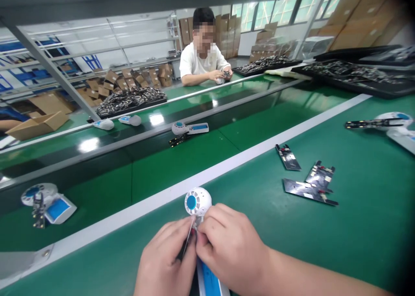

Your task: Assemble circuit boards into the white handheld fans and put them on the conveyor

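A white handheld device (203, 197) with a round, vented head and a blue centre lies in front of me, its blue-lined handle (210, 279) pointing toward me. My left hand (167, 255) is closed on a thin, dark circuit board (186, 243), seen nearly edge-on beside the device's neck. My right hand (231, 246) lies over the neck and upper handle, fingertips pinched together against the left fingers. Whatever is between the right fingertips is hidden. Several loose circuit boards (288, 157) rest on the green bench to the right.
A conveyor belt (155, 175) runs beyond a pale rail (246, 155), carrying opened devices (177, 128) with boards attached. Another opened device (394, 121) sits at far right. Black trays (359, 77) heaped with parts stand behind. Across the belt, a person (204, 58) handles parts.
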`<action>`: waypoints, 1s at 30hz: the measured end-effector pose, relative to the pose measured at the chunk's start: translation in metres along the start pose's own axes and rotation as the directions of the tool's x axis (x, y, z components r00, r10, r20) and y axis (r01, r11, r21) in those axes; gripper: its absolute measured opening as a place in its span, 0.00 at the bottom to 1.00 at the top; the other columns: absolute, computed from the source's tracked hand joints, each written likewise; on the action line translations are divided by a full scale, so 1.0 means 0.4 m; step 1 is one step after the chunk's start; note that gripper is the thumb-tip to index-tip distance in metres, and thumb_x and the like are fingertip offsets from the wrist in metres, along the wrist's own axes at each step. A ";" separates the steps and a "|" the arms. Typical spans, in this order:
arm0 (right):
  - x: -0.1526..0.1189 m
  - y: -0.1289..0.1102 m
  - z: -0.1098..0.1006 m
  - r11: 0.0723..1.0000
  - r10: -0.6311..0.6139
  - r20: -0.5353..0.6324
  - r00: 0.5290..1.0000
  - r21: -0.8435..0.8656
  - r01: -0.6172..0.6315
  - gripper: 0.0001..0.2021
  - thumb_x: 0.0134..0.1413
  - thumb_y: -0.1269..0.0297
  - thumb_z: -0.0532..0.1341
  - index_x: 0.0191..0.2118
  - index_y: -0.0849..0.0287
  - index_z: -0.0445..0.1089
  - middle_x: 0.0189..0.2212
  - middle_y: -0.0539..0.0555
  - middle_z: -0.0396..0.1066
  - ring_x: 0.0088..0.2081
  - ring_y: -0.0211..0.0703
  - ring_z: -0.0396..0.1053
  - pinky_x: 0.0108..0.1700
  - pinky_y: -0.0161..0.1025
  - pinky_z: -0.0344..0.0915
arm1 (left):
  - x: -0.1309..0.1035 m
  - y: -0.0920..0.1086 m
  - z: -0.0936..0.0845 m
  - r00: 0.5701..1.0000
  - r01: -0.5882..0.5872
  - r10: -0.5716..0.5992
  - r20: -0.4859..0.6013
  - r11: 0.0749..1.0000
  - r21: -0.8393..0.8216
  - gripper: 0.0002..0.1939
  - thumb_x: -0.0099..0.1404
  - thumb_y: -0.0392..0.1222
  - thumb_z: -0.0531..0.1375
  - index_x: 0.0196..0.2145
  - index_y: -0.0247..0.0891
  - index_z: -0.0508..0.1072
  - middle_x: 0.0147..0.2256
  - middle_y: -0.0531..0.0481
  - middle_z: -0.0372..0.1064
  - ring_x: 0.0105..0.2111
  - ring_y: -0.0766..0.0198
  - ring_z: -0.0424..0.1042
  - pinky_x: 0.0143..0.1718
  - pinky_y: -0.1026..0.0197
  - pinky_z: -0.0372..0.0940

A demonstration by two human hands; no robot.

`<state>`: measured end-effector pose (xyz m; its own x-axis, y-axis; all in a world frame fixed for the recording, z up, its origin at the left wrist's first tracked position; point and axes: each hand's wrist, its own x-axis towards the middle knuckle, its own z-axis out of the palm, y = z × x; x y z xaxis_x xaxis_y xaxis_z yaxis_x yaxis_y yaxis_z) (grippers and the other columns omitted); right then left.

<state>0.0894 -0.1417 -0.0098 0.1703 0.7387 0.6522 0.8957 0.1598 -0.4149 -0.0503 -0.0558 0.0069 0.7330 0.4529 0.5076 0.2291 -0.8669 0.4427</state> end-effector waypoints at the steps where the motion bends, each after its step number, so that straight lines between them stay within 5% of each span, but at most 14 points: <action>1: -0.001 0.000 0.001 1.000 -0.014 -0.011 1.000 -0.018 0.014 0.14 0.58 0.75 0.52 0.23 0.59 0.65 0.22 0.52 0.65 0.26 0.42 0.60 0.29 0.40 0.56 | 0.000 -0.003 -0.002 0.999 -0.047 0.047 0.005 0.999 0.022 0.12 0.67 0.35 0.58 0.47 0.40 0.77 0.41 0.47 0.80 0.39 0.62 0.79 0.41 0.65 0.75; 5: -0.001 -0.001 0.004 0.998 -0.022 -0.011 1.000 -0.053 0.021 0.13 0.57 0.75 0.52 0.23 0.59 0.65 0.22 0.52 0.65 0.27 0.42 0.60 0.29 0.41 0.56 | 0.002 -0.012 -0.006 0.987 -0.158 0.156 0.031 0.986 0.049 0.14 0.67 0.34 0.57 0.49 0.38 0.74 0.43 0.44 0.79 0.41 0.61 0.79 0.42 0.63 0.76; 11: -0.003 0.003 0.001 0.999 -0.001 -0.022 1.000 -0.045 0.000 0.12 0.53 0.76 0.52 0.22 0.58 0.65 0.21 0.51 0.64 0.26 0.42 0.60 0.28 0.40 0.56 | -0.003 -0.011 -0.003 0.989 -0.144 0.142 0.026 0.988 0.049 0.12 0.68 0.34 0.56 0.48 0.38 0.73 0.41 0.43 0.79 0.39 0.62 0.79 0.40 0.66 0.76; 20: 0.003 0.003 -0.008 1.000 0.004 0.009 1.000 0.008 -0.004 0.14 0.56 0.74 0.51 0.22 0.59 0.66 0.21 0.52 0.65 0.25 0.42 0.61 0.27 0.40 0.57 | -0.013 -0.018 -0.002 0.963 -0.270 0.271 0.003 0.958 0.095 0.18 0.63 0.29 0.58 0.51 0.34 0.70 0.42 0.39 0.79 0.39 0.58 0.79 0.42 0.63 0.75; 30: 0.006 0.014 0.000 0.989 -0.107 0.065 0.992 0.112 0.099 0.14 0.61 0.74 0.49 0.26 0.61 0.67 0.24 0.54 0.67 0.26 0.43 0.62 0.29 0.40 0.60 | -0.002 -0.002 -0.002 0.989 -0.136 0.143 0.040 0.981 -0.136 0.23 0.62 0.27 0.58 0.54 0.41 0.74 0.41 0.42 0.79 0.36 0.60 0.78 0.38 0.62 0.75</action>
<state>0.0947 -0.1390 -0.0104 0.0468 0.7585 0.6500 0.8567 0.3042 -0.4166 -0.0516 -0.0553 0.0069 0.7832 0.3156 0.5357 0.0381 -0.8843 0.4653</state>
